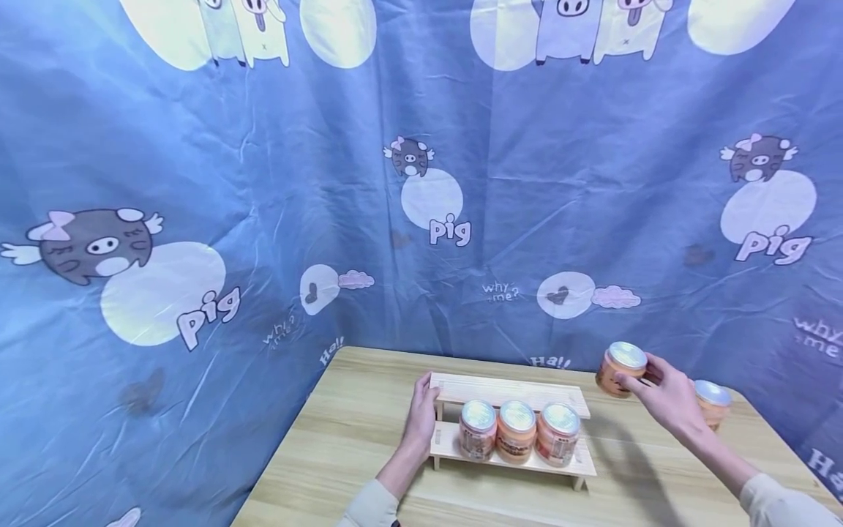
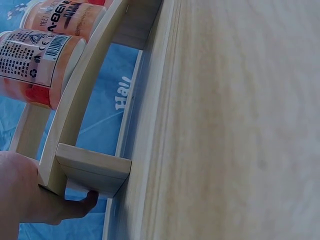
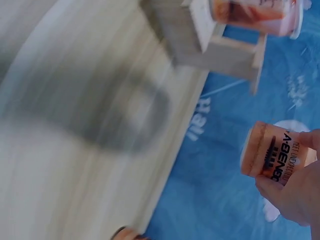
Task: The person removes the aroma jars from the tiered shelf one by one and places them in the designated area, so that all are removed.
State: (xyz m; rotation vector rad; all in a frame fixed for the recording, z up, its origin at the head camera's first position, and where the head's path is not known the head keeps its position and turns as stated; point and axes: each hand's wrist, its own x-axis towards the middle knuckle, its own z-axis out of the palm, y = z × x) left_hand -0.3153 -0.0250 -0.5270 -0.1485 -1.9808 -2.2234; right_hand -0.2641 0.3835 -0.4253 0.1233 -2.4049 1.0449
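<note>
A two-tier wooden rack (image 1: 520, 391) stands on the table, with three jars (image 1: 516, 432) side by side on its lower tier. The jars have silvery lids and orange-pink printed labels. My left hand (image 1: 421, 417) grips the left end of the rack; in the left wrist view its fingers (image 2: 80, 206) bend round the end near a support. To the right of the rack, my right hand (image 1: 668, 395) holds another jar (image 1: 621, 369) upright between thumb and fingers. The right wrist view shows that jar (image 3: 275, 152) raised off the table, its label partly covered by the hand.
One more jar (image 1: 713, 402) stands at the right of the table, partly hidden behind my right forearm. The wood-grain table (image 1: 329, 432) ends at the back against a blue curtain (image 1: 421, 293) with pig prints, which also hangs along the left and right.
</note>
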